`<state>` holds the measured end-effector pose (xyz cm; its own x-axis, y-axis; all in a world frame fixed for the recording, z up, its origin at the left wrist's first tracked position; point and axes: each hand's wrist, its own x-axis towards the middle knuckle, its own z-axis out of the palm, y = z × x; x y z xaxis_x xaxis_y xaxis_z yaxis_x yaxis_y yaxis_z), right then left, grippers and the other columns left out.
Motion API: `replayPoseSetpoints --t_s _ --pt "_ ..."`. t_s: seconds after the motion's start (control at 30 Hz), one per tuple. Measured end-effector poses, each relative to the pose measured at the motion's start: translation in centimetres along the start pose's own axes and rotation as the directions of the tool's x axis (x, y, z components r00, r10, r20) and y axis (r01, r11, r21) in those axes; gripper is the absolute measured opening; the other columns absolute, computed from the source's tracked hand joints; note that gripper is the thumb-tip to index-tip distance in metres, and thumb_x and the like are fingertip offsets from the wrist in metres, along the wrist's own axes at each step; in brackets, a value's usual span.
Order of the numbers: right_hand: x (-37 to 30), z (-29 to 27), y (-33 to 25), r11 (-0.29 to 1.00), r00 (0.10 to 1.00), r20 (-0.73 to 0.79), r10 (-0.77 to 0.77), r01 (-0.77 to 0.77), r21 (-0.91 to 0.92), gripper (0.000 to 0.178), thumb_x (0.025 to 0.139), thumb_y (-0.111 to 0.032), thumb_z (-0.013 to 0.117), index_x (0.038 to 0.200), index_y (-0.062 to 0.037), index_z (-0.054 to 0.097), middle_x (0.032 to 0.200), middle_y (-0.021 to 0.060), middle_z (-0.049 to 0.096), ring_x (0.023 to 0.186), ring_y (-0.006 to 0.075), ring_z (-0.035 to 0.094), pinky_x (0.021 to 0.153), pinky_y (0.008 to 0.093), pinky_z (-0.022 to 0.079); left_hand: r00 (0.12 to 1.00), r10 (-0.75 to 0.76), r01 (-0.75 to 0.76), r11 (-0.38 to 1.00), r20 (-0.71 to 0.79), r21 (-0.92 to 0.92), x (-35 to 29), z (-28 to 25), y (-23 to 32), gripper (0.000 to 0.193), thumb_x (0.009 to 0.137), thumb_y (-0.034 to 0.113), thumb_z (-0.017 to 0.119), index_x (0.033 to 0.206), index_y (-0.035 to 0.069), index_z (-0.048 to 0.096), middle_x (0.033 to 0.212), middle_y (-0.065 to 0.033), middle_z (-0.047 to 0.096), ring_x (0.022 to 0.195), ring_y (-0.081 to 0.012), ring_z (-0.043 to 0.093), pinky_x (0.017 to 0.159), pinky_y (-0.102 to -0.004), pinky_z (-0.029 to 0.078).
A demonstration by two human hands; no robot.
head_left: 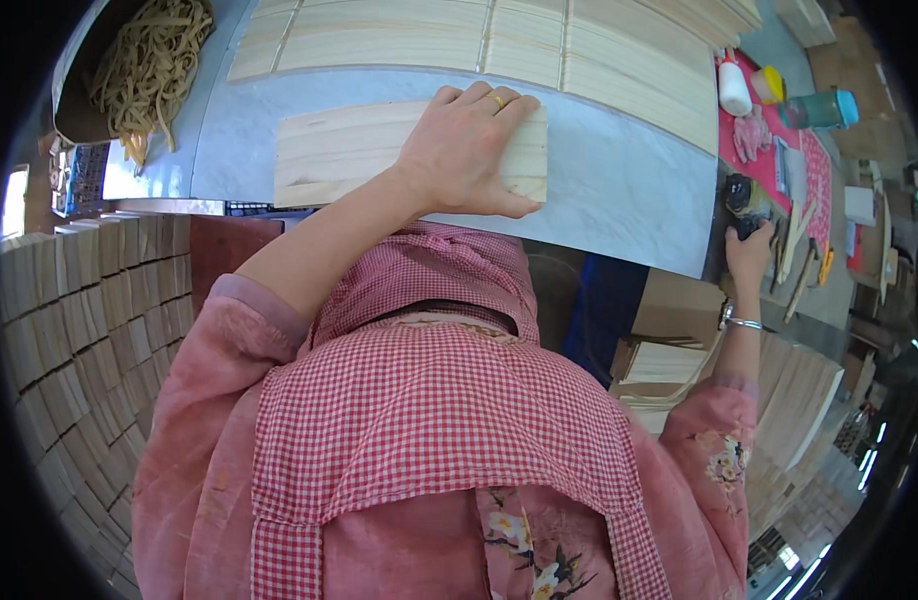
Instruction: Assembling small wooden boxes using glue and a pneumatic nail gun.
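A pale rectangular wooden board (339, 150) lies on the white marbled tabletop in front of me. My left hand (464, 150) spans its right part, fingers over the far edge and thumb by the near edge, with a ring on one finger. Out at the far right, my right hand (750, 250) is closed on a dark object (747, 200) with a black grip and a yellowish, see-through-looking middle. Its exact kind is too small to make out. A bracelet shows on that wrist.
Larger grooved wooden panels (419, 40) lie along the table's far side. A bin of tan strips (154, 70) stands at the left. Stacked wood blocks (89, 330) fill the lower left. A white bottle (734, 88) and a teal-lidded jar (819, 110) stand at the right.
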<state>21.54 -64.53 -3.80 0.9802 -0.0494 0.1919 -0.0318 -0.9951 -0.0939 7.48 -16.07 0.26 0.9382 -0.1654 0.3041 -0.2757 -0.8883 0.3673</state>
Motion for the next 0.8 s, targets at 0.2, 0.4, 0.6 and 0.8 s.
replayPoseSetpoints --t_s 0.2,0.4,0.6,0.8 --pt "2.7 -4.9 -1.7 0.988 0.955 0.252 0.156 -0.146 -0.057 0.049 0.087 -0.030 0.075 0.115 0.0070 0.059 0.105 0.0269 0.068 0.085 0.0347 0.068 0.078 0.0425 0.055 0.999 -0.037 0.037 0.999 0.037 -0.011 0.1 -0.3 0.2 0.087 0.061 0.050 0.082 0.133 0.007 0.057 0.124 -0.0105 0.064 0.110 -0.0264 0.057 0.101 -0.0386 0.039" --pt "-3.2 -13.9 -12.3 0.942 0.921 0.385 -0.052 -0.083 0.326 0.047 0.080 -0.022 0.083 0.112 0.0051 0.062 0.096 0.0196 0.070 0.081 0.0272 0.068 0.071 0.0344 0.056 0.999 -0.040 0.040 0.999 0.027 0.002 -0.1 0.0 0.1 0.087 0.061 0.050 0.082 0.132 0.006 0.056 0.121 -0.0105 0.064 0.110 -0.0259 0.057 0.102 -0.0384 0.039" --pt "-7.3 -17.3 -21.4 0.779 0.801 0.258 -0.540 0.360 0.512 0.042 0.073 -0.016 0.088 0.104 0.0031 0.066 0.093 0.0124 0.071 0.078 0.0226 0.066 0.071 0.0323 0.055 0.999 -0.045 0.044 0.999 0.030 0.003 0.0 0.0 0.1 0.088 0.061 0.050 0.083 0.132 0.006 0.056 0.120 -0.0102 0.065 0.110 -0.0258 0.057 0.102 -0.0382 0.039" --pt "-6.9 -18.3 -23.6 0.779 0.664 0.449 -0.598 0.348 0.522 0.039 0.070 -0.016 0.086 0.098 0.0034 0.067 0.093 0.0135 0.071 0.078 0.0233 0.063 0.069 0.0334 0.052 0.998 -0.053 0.053 0.999 0.033 -0.013 -0.1 0.0 0.1 0.087 0.061 0.049 0.084 0.131 0.005 0.057 0.119 -0.0096 0.065 0.109 -0.0259 0.057 0.101 -0.0383 0.039"
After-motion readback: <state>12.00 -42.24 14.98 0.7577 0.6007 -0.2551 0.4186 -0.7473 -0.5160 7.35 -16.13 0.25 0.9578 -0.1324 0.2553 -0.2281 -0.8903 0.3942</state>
